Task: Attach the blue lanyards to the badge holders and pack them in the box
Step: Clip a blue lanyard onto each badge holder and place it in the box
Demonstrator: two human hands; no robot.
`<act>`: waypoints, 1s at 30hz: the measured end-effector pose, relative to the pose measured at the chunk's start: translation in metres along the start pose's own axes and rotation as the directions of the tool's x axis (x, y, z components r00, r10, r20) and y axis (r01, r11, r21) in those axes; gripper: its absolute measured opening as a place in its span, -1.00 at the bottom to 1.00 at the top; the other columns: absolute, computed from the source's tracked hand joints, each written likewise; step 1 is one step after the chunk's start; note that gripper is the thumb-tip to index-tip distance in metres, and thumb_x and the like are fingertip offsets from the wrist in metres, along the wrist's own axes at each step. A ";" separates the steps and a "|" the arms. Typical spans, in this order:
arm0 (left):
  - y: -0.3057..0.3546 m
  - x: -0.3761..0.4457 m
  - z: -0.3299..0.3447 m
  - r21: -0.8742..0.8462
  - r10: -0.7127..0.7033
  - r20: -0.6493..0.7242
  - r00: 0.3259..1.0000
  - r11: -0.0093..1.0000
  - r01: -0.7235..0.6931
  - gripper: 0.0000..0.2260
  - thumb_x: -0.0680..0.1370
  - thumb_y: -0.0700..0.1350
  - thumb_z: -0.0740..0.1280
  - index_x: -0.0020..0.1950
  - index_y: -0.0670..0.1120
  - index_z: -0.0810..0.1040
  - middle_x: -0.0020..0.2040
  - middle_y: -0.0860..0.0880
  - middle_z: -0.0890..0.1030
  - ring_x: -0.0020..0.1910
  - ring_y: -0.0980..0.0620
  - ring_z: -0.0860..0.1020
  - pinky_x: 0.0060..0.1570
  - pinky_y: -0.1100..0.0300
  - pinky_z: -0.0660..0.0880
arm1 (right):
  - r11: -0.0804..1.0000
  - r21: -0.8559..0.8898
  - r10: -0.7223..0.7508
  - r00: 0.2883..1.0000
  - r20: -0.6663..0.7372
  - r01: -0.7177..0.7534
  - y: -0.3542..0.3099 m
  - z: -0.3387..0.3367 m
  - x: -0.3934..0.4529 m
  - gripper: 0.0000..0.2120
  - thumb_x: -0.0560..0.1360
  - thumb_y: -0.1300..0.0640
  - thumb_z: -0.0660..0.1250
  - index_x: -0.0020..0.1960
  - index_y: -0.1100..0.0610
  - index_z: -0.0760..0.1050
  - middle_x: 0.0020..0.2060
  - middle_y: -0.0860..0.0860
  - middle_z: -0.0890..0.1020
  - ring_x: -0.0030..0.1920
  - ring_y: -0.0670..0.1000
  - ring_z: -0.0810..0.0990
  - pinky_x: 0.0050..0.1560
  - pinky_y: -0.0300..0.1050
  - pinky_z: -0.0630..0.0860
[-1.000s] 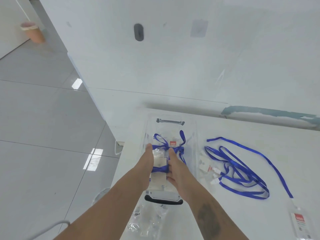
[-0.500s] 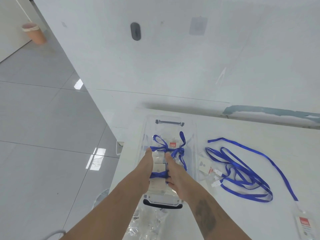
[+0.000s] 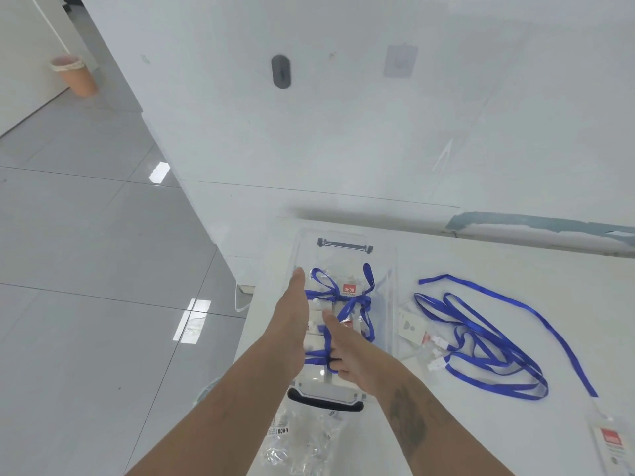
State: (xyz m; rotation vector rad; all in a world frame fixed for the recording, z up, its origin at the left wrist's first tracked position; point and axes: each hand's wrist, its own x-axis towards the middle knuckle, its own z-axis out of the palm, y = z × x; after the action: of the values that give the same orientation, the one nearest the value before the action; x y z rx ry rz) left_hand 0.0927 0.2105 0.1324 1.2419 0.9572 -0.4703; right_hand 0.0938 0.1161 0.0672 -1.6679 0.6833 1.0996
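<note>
Single head view: looks forward and down, close over the tabletop (image 3: 481, 269), wall ahead, floor (image 3: 86, 269) at left.

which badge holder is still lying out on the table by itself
The badge holder with the red label at the table's near right corner; the other red-labelled ones lie inside the clear box.

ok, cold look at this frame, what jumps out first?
Both hands reach into the clear plastic box near the table's left edge: the left hand lies flat along its left wall, while the right hand presses on badge holders wrapped in blue lanyard. To the right, a loose tangle of blue lanyards sprawls across the white table.
</note>
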 end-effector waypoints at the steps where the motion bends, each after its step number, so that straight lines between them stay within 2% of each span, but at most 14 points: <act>1: 0.001 -0.002 -0.002 -0.001 0.024 -0.001 1.000 1.000 -0.024 -0.32 0.57 0.35 0.11 0.58 -0.02 0.17 0.57 -0.08 0.22 0.53 -0.12 0.23 0.45 -0.04 0.18 | 1.000 0.013 -0.002 1.000 -0.001 0.002 -0.002 0.000 -0.002 -0.34 0.54 -0.38 0.07 0.39 0.10 0.34 0.35 0.09 0.49 0.33 0.06 0.49 0.29 -0.08 0.41; 3: 0.000 -0.001 -0.005 0.000 0.069 -0.005 0.998 0.998 -0.069 -0.31 0.57 0.36 0.10 0.57 -0.02 0.19 0.56 -0.07 0.25 0.51 -0.10 0.26 0.46 -0.06 0.18 | 0.999 0.035 -0.017 1.000 -0.017 0.017 -0.005 -0.002 -0.012 -0.46 0.56 -0.35 0.07 0.24 0.07 0.39 0.38 0.10 0.45 0.36 0.08 0.46 0.33 -0.07 0.38; 4: 0.000 -0.001 -0.006 0.007 0.107 0.003 0.994 0.994 -0.107 -0.32 0.56 0.37 0.09 0.56 0.00 0.21 0.55 -0.05 0.26 0.51 -0.09 0.27 0.48 -0.06 0.17 | 0.999 0.044 -0.028 0.999 -0.032 0.029 -0.006 -0.005 -0.018 -0.46 0.55 -0.36 0.08 0.25 0.06 0.38 0.37 0.11 0.44 0.36 0.09 0.45 0.34 -0.06 0.37; 8: -0.001 -0.004 -0.008 0.035 0.285 0.058 0.957 0.957 -0.288 -0.45 0.57 0.34 0.11 0.45 0.08 0.38 0.45 0.06 0.41 0.44 -0.04 0.36 0.48 -0.09 0.21 | 0.985 0.129 -0.104 0.990 -0.100 0.117 -0.003 -0.019 -0.047 -0.24 0.48 -0.42 0.15 0.49 0.04 0.27 0.43 0.08 0.38 0.42 0.10 0.38 0.42 0.00 0.29; 10: 0.002 -0.011 -0.006 0.045 0.330 0.088 0.940 0.941 -0.335 -0.63 0.58 0.32 0.13 0.19 0.13 0.51 0.25 0.11 0.53 0.34 -0.03 0.45 0.41 -0.06 0.30 | 0.964 0.196 -0.147 0.976 -0.159 0.177 -0.001 -0.027 -0.064 -0.21 0.45 -0.44 0.19 0.50 0.03 0.27 0.44 0.05 0.39 0.41 0.09 0.39 0.46 0.05 0.28; 12: 0.009 -0.020 -0.003 0.063 0.378 0.113 0.919 0.920 -0.386 -0.73 0.54 0.33 0.16 -0.05 0.19 0.50 0.06 0.17 0.55 0.25 -0.02 0.50 0.31 -0.03 0.38 | 0.925 0.261 -0.221 0.950 -0.219 0.275 0.001 -0.038 -0.082 -0.31 0.48 -0.38 0.20 0.46 0.02 0.33 0.39 0.01 0.46 0.36 0.06 0.44 0.46 0.09 0.30; 13: 0.010 -0.025 0.003 0.071 0.398 0.131 0.908 0.910 -0.409 -0.74 0.51 0.34 0.16 -0.09 0.21 0.49 0.04 0.18 0.55 0.23 -0.01 0.51 0.30 -0.02 0.39 | 0.893 0.298 -0.265 0.930 -0.253 0.336 0.005 -0.047 -0.095 -0.39 0.53 -0.32 0.20 0.44 0.03 0.35 0.37 -0.01 0.49 0.35 0.04 0.46 0.46 0.08 0.31; 15: 0.010 -0.032 0.011 0.046 0.428 0.161 0.890 0.897 -0.439 -0.78 0.53 0.30 0.18 -0.07 0.22 0.50 0.04 0.19 0.55 0.22 0.02 0.52 0.26 0.02 0.40 | 0.817 0.362 -0.347 0.885 -0.311 0.448 0.008 -0.064 -0.120 -0.53 0.61 -0.16 0.18 0.41 0.07 0.38 0.32 -0.02 0.53 0.34 0.02 0.49 0.45 0.05 0.33; 18: 0.006 -0.050 0.032 -0.007 0.448 0.213 0.868 0.889 -0.457 -0.80 0.56 0.25 0.22 0.01 0.19 0.53 0.11 0.17 0.57 0.21 0.06 0.52 0.09 0.13 0.42 | 0.744 0.399 -0.382 0.832 -0.403 0.535 0.017 -0.098 -0.146 -0.59 0.63 -0.08 0.18 0.37 0.12 0.44 0.26 -0.02 0.59 0.26 0.00 0.56 0.40 -0.02 0.39; 19: 0.004 -0.054 0.038 -0.016 0.456 0.226 0.861 0.885 -0.464 -0.78 0.54 0.26 0.23 0.01 0.16 0.53 0.12 0.16 0.57 0.19 0.07 0.52 0.10 0.13 0.42 | 0.735 0.408 -0.378 0.827 -0.417 0.542 0.020 -0.109 -0.150 -0.60 0.63 -0.07 0.17 0.36 0.13 0.46 0.25 -0.02 0.60 0.25 -0.01 0.57 0.39 -0.02 0.40; 21: 0.003 -0.063 0.055 -0.029 0.463 0.233 0.855 0.883 -0.469 -0.62 0.38 0.33 0.28 0.02 0.11 0.55 0.11 0.14 0.58 0.12 0.08 0.52 0.14 0.09 0.43 | 0.715 0.433 -0.368 0.822 -0.434 0.549 0.024 -0.134 -0.151 -0.60 0.63 -0.07 0.16 0.35 0.14 0.47 0.24 0.00 0.61 0.26 0.01 0.57 0.40 -0.01 0.39; 22: 0.000 -0.066 0.069 -0.024 0.468 0.222 0.855 0.879 -0.475 -0.56 0.36 0.34 0.27 0.08 0.10 0.56 0.15 0.13 0.59 0.13 0.09 0.53 0.18 0.08 0.43 | 0.706 0.440 -0.373 0.820 -0.434 0.555 0.029 -0.151 -0.151 -0.59 0.63 -0.07 0.16 0.35 0.15 0.47 0.24 0.00 0.61 0.26 0.01 0.57 0.40 0.00 0.39; 25: -0.009 -0.074 0.103 -0.033 0.496 0.172 0.851 0.866 -0.499 -0.59 0.63 0.18 0.14 0.36 0.01 0.48 0.30 0.09 0.55 0.28 0.06 0.50 0.35 0.08 0.36 | 0.702 0.434 -0.400 0.816 -0.416 0.565 0.039 -0.188 -0.146 -0.58 0.64 -0.09 0.14 0.36 0.14 0.46 0.24 0.00 0.61 0.25 0.00 0.57 0.38 -0.03 0.41; 30: -0.024 -0.076 0.161 -0.005 0.490 0.049 0.870 0.872 -0.490 -0.63 0.66 0.14 0.09 0.34 0.02 0.48 0.30 0.07 0.55 0.28 0.01 0.50 0.40 0.03 0.32 | 0.760 0.362 -0.431 0.835 -0.341 0.540 0.057 -0.247 -0.135 -0.62 0.65 -0.05 0.12 0.34 0.13 0.46 0.23 0.00 0.60 0.25 0.02 0.57 0.38 -0.02 0.41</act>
State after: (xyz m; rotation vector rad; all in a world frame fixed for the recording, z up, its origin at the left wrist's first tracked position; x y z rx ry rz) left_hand 0.0892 0.0381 0.1838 1.4159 0.5631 -0.0991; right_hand 0.0741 -0.1424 0.1901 -1.4593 0.5456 0.3271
